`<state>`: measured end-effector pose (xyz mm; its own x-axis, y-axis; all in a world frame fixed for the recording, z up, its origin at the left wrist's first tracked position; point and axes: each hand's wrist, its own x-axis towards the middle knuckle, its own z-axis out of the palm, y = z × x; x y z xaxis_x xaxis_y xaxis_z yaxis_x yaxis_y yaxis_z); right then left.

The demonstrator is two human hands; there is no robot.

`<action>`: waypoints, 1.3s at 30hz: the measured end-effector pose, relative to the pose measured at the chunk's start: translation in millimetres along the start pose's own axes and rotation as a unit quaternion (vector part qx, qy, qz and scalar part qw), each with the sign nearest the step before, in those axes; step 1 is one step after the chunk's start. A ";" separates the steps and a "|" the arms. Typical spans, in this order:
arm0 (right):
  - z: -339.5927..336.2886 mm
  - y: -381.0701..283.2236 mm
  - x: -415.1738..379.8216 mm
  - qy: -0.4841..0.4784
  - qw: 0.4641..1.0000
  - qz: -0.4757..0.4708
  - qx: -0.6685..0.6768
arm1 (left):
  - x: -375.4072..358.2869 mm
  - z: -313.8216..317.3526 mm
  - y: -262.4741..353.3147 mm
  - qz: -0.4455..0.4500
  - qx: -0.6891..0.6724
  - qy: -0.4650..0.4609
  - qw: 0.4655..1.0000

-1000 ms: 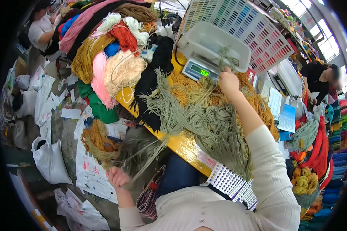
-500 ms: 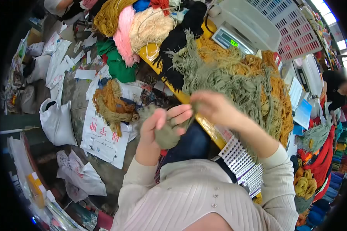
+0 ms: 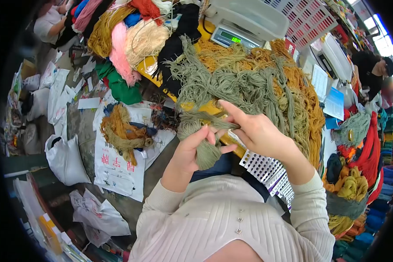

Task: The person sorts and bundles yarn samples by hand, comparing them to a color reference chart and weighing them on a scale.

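A grey-green yarn hank (image 3: 206,156) is bunched in my left hand (image 3: 185,153), its fingers closed round the middle and loose loops spreading above and below. A twisted length of the same yarn runs from it to my right hand (image 3: 264,135). That hand grips the strands between thumb and bent fingers, while its index finger points out over them. Just beyond, a large heap of grey-green yarn (image 3: 244,87) lies over mustard-coloured yarn (image 3: 308,105) on the yellow table (image 3: 149,70).
A digital scale (image 3: 236,39) with a clear tray (image 3: 249,17) stands at the back. Beside it is a white perforated basket (image 3: 301,19). Pink yarn (image 3: 123,54) and cream yarn (image 3: 146,41) lie left. White sacks (image 3: 67,155) sit on the floor. Another person (image 3: 373,70) is at far right.
My head view has shifted. The blurred hands are now sharper, with the hank spread more openly in my left hand and its strands drawn across to my right. The scale's reading differs.
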<state>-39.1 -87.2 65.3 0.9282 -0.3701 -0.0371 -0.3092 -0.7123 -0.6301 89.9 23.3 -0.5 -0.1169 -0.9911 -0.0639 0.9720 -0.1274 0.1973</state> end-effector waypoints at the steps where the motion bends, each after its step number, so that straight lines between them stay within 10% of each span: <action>1: 0.3 0.4 -5.1 0.015 1.000 0.013 0.011 | 1.9 4.7 -1.9 -0.008 0.009 0.006 1.000; 11: 58.4 6.8 -40.5 0.136 0.902 0.110 0.395 | 18.6 -1.2 -23.9 -0.076 -0.229 -0.144 0.960; 15: 55.1 33.6 -49.2 0.300 0.874 0.058 0.379 | 22.2 13.5 -32.4 0.064 0.043 0.019 0.997; 18: 20.8 9.7 -58.9 0.223 0.821 0.151 0.504 | 29.4 35.2 -36.3 0.060 0.095 0.086 0.990; 21: 30.9 -0.6 -51.0 0.215 0.816 0.160 0.513 | 29.7 27.0 -40.8 -0.005 0.174 -0.045 0.984; 28: 37.9 16.3 -49.6 0.266 0.759 0.052 0.592 | 23.8 30.2 -48.3 0.050 0.208 0.021 0.977; 31: 35.4 14.4 -56.5 0.239 0.703 0.113 0.661 | 23.7 19.6 -54.6 0.105 0.432 0.058 0.894; 36: 29.4 11.0 -55.8 0.225 0.655 0.151 0.705 | 23.9 18.3 -47.6 0.054 0.176 0.052 0.982; 39: 35.2 8.1 -51.6 0.245 0.741 0.172 0.601 | 24.4 15.1 -50.3 0.106 0.285 0.051 0.951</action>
<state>-82.2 -52.8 34.8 0.5595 -0.7882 -0.2564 0.1706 0.4122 -0.8950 35.1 5.0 2.8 0.1181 -0.9916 -0.0524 0.7000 0.0457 0.7127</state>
